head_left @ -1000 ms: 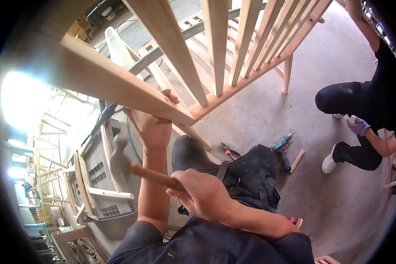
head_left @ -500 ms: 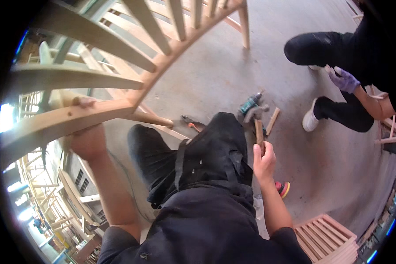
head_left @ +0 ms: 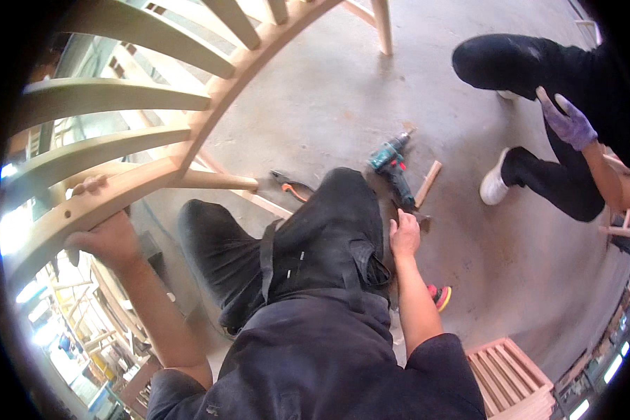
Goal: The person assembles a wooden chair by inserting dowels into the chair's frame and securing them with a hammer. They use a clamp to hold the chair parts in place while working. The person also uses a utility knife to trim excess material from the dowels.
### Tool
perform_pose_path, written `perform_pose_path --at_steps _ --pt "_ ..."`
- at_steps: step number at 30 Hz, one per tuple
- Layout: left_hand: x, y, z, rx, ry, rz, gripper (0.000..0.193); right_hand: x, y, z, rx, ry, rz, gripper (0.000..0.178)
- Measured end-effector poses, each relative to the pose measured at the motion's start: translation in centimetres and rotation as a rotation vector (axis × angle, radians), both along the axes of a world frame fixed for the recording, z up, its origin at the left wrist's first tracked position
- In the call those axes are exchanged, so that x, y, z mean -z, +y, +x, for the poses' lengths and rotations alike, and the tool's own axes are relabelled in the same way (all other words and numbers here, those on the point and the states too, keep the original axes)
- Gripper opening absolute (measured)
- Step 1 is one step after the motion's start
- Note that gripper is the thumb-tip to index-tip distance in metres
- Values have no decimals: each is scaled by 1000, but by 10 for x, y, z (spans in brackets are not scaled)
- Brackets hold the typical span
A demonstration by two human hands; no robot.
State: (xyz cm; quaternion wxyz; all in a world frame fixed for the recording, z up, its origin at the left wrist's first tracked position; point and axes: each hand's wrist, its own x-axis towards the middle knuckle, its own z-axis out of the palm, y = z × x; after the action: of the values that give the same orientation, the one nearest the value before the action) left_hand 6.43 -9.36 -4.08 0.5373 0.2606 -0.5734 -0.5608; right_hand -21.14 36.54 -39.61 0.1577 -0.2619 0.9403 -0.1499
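Note:
My left hand (head_left: 106,234) is wrapped round the curved wooden rail (head_left: 129,183) of a slatted chair, fingertips over its upper side and thumb below. Pale tapered slats (head_left: 112,94) run off this rail. Low beside my right thigh is my right hand (head_left: 404,238), fingers curled at the hammer (head_left: 424,222); its dark head shows just past the hand, and the handle is mostly hidden. A teal and black cordless drill (head_left: 390,159) lies on the floor just beyond that hand, next to a short wooden stick (head_left: 428,183).
Pliers with orange and black handles (head_left: 292,186) lie on the floor beyond my knees. At the right, another person's purple-gloved hand (head_left: 572,126) is near their knee. Slatted wooden panels (head_left: 509,374) are stacked at lower right. A red and yellow object (head_left: 439,297) sits by my right forearm.
My right hand has lowered the hammer; its head went from above the hand, near the drill, to beside the hand. My left hand and the chair rail appear shifted slightly left and down.

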Motion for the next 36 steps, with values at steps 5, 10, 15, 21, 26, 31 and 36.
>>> perform_pose_path --at_steps 5,10,15,21,26,31,36 --pt "-10 3 1 -97 40 92 92 33 -28 2 40 123 175 37" --pt "-11 16 -33 -259 -139 -160 98 35 -22 8 125 41 75 24" --pt "-4 11 -48 -403 -77 -172 97 35 -8 -18 49 -13 -263 20" --pt "3 12 -46 -490 -33 -252 95 -190 -159 -16 491 -689 -882 19" --pt "4 3 -50 -410 -9 -283 103 -302 -284 66 258 -1889 -1135 14" --pt "4 6 -33 -248 -5 -179 106 -362 -364 121 172 -2194 -1215 25" --pt "4 21 -23 -581 289 202 109 -386 -378 130 180 -2328 -1342 20"
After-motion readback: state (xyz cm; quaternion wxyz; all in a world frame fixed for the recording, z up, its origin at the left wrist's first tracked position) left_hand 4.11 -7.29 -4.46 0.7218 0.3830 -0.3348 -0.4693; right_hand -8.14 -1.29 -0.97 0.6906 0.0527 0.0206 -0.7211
